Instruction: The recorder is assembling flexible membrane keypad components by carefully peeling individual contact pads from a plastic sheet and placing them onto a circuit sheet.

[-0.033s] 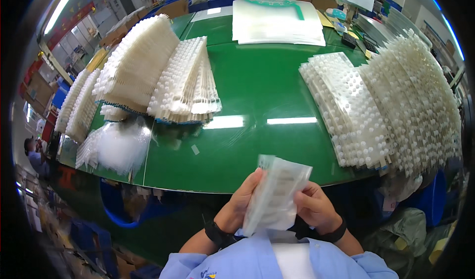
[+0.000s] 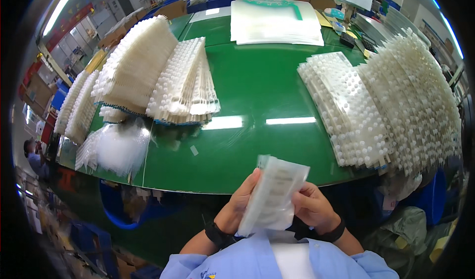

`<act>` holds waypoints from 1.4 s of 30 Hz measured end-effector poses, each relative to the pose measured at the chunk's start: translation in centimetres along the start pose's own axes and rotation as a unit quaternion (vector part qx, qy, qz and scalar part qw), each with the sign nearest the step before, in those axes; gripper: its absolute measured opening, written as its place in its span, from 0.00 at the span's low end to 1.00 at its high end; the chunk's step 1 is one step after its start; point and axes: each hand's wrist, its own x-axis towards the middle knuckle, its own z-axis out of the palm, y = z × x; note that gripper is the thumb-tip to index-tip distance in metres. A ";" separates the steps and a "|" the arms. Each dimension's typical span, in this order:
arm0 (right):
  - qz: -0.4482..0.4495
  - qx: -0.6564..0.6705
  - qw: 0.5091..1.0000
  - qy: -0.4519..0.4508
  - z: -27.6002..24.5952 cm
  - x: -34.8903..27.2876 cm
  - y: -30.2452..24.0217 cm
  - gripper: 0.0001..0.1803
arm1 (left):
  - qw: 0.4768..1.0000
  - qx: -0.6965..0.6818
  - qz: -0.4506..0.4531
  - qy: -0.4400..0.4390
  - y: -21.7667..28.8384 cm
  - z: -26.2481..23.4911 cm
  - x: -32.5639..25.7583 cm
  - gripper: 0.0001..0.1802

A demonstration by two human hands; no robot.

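At lower centre, both the left hand [image 2: 238,206] and right hand [image 2: 311,207] have fingers clamped on one clear plastic bag [image 2: 272,196]; big stacks of white trays [image 2: 386,106] on the green desk [image 2: 257,81] look unbagged.

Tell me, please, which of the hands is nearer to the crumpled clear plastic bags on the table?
Left. The left hand lies right of the clear bags; the right hand is farther right, beyond the held packet.

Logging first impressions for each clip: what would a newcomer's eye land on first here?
Probably the fanned stacks of white studded plastic strips spread over the right of the green table, matched by similar leaning stacks on the left. Next, low in the middle, the left hand and right hand hold one clear packet of white strips between them, just off the table's near edge.
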 end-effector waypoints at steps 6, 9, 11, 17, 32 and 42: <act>0.040 0.095 0.995 -0.016 0.0 0.5 0.2 0.28 | 0.986 -0.081 0.045 -0.141 0.8 -3.5 1.4 0.28; 0.011 0.116 0.993 -0.006 1.0 0.9 -0.1 0.34 | 0.963 0.170 0.201 -0.060 2.3 -2.9 0.8 0.23; -0.023 0.050 0.998 -0.028 1.0 0.8 -0.1 0.38 | 0.906 0.311 0.286 0.041 2.5 -1.6 0.6 0.21; -0.108 -0.215 0.959 0.149 1.4 1.2 2.0 0.32 | 0.819 0.451 0.345 0.082 2.5 0.0 -0.7 0.24; -0.051 -0.122 0.980 0.150 -0.5 -0.3 0.3 0.28 | 0.977 0.157 0.126 -0.067 2.6 -1.8 -0.4 0.24; -0.116 -0.167 0.954 0.219 -0.9 -0.1 1.7 0.24 | 0.966 0.191 0.172 -0.027 1.4 -2.2 0.2 0.23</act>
